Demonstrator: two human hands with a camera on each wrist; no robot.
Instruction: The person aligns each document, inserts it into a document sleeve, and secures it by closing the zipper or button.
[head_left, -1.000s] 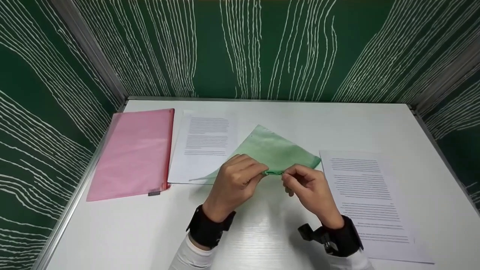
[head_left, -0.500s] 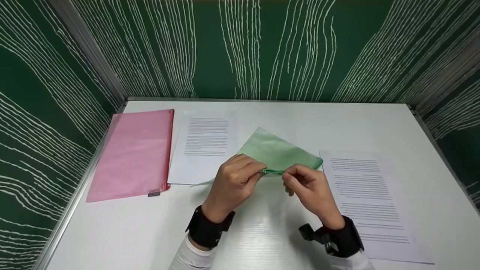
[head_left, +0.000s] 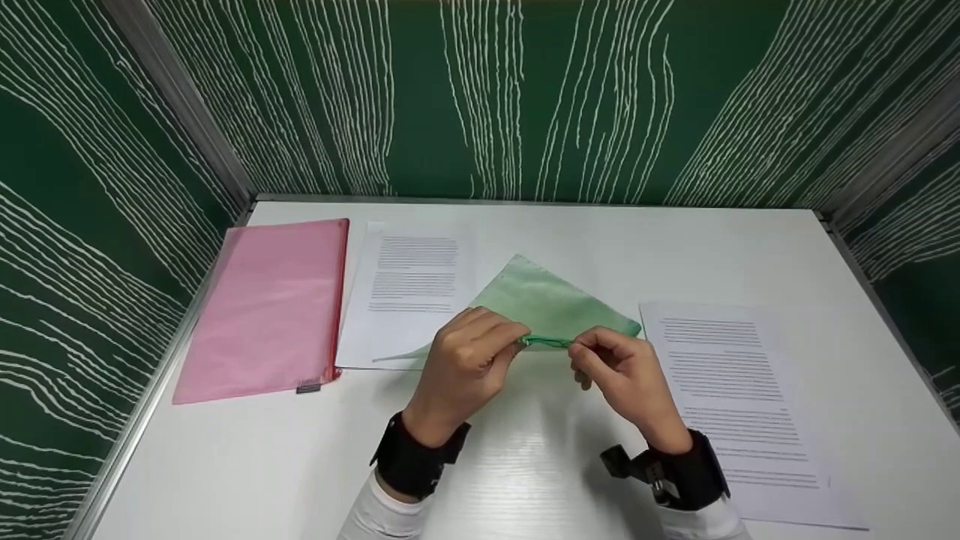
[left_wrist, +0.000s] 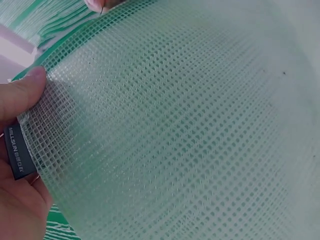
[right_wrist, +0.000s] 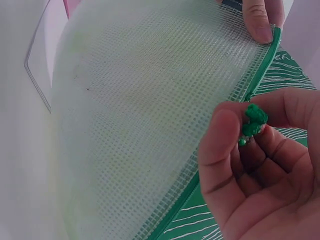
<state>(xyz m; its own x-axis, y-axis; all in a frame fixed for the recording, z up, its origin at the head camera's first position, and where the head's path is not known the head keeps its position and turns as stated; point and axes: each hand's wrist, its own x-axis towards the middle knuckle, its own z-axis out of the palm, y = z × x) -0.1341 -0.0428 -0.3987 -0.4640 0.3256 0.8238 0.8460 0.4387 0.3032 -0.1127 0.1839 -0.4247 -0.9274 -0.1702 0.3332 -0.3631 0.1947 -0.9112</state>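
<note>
A translucent green mesh zipper pouch (head_left: 551,296) is held up at an angle over the table, one corner pointing away. My left hand (head_left: 472,360) pinches the pouch's corner at one end of the green zipper (head_left: 547,342). In the left wrist view a dark label (left_wrist: 20,151) sticks out beside the thumb. My right hand (head_left: 619,375) is a short way along the zipper edge. In the right wrist view its thumb and forefinger pinch a small crumpled green zipper pull (right_wrist: 254,120). Whether the zipper is parted cannot be seen.
A pink zipper pouch (head_left: 266,307) lies at the left of the white table (head_left: 517,465). Beside it is a printed sheet (head_left: 390,337), partly behind the green pouch. More printed paper (head_left: 750,420) lies at the right, near the right forearm. Green walls (head_left: 420,97) with white lines surround the table.
My right hand has shifted slightly right, away from the left hand. A longer stretch of green zipper shows between them. The pouch has swayed a little; the papers and pink pouch stayed put.
</note>
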